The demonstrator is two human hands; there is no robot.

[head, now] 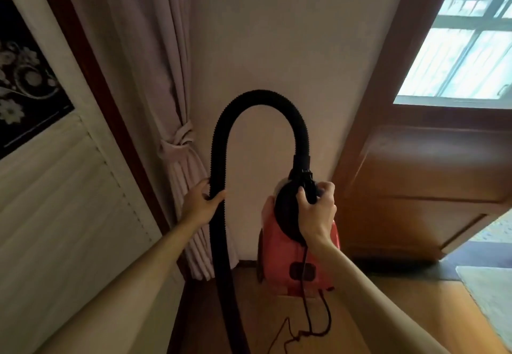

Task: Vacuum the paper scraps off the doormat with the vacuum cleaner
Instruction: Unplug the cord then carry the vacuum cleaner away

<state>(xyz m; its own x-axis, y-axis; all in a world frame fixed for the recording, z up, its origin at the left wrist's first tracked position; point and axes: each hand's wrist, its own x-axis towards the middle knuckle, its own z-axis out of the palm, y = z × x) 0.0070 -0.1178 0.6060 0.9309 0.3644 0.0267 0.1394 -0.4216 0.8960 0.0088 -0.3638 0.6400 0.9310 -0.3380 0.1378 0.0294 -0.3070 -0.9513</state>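
Observation:
A red vacuum cleaner (pixel 299 259) hangs upright in front of the wall, its black front end up. My right hand (pixel 317 209) grips its black top where the hose joins. A black ribbed hose (pixel 257 96) arches up from there and runs down the left side past the frame's bottom. My left hand (pixel 201 201) is wrapped around that hose at mid height. A pale doormat (pixel 490 298) shows at the lower right edge; no paper scraps are visible on it. The hose nozzle is out of view.
A thin power cord (pixel 307 331) trails in loops on the wooden floor (pixel 360 306). A tied pink curtain (pixel 177 143) hangs left of the hose. A brown wooden door (pixel 421 176) with a window stands at right, a white panel (pixel 63 201) at left.

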